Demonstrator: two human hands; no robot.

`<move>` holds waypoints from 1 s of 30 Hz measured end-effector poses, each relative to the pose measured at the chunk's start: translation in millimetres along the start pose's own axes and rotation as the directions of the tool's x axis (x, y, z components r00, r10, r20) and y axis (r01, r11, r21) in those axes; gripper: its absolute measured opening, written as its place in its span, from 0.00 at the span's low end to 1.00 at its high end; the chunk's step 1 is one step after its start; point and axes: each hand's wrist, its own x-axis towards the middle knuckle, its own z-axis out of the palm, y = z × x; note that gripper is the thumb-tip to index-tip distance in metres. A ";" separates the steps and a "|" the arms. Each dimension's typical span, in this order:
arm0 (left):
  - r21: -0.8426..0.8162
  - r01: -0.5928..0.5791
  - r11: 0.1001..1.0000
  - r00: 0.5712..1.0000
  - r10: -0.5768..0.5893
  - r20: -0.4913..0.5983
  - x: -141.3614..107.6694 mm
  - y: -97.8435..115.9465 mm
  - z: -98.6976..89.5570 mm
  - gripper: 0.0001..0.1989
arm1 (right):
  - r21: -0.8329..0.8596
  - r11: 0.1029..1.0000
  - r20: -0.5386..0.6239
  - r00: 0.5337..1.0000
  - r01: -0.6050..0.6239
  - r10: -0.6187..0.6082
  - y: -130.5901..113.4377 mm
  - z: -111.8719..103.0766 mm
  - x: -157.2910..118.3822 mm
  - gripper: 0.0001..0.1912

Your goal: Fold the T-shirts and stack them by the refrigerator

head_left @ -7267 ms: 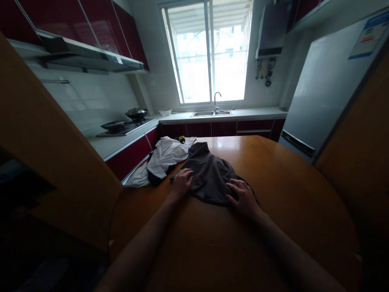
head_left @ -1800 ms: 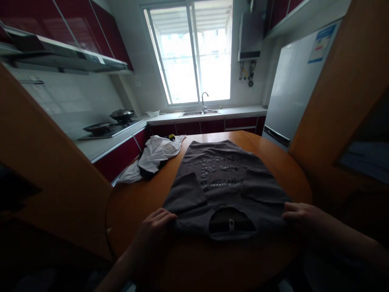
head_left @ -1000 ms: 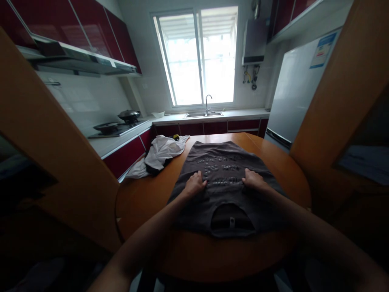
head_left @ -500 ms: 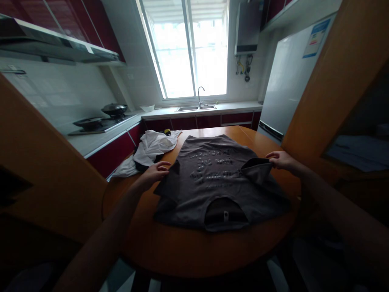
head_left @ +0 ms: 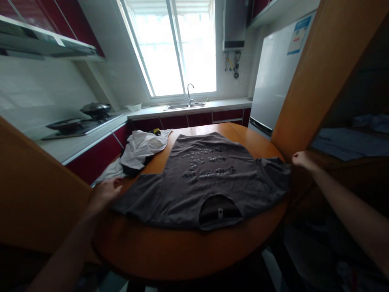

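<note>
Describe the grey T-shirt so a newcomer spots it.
Start at the rounded wooden table in the foreground. The dark grey T-shirt is spread across it, neck opening toward the camera. Unlike the rumpled white cloth to its left, it lies mostly flat and carries rows of shiny marks.

Window (head_left: pixel 199 52) glare — overexposed, dim foreground, stretched edges

Near strip: you have bare table (head_left: pixel 182 257) between the grey shirt (head_left: pixel 179 194) and the near edge, room for a hand.
Overhead: the shirt lies low, so you can pass above it.
Far left: a heap of clothes (head_left: pixel 142 147) blocks you beyond your left hand (head_left: pixel 106 193), a narrow gap parting it from the shirt.
Right: a wooden post (head_left: pixel 322 81) rises beyond your right hand (head_left: pixel 304 160).
</note>
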 end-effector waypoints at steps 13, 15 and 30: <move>-0.235 -0.481 0.844 0.839 0.521 0.155 -9.6 110.4 71.4 0.21 | -0.156 0.878 -0.125 0.872 0.453 -0.472 -49.5 50.4 -58.0 0.22; -0.241 -0.473 0.848 0.843 0.514 0.158 -9.3 106.1 81.3 0.24 | -0.113 0.945 -0.113 0.941 0.308 -0.320 -31.7 38.8 -37.8 0.20; -0.130 -0.459 0.879 0.859 0.477 0.188 -8.6 84.0 108.4 0.30 | -0.286 0.869 0.201 0.912 0.403 -0.357 29.3 24.1 -19.2 0.15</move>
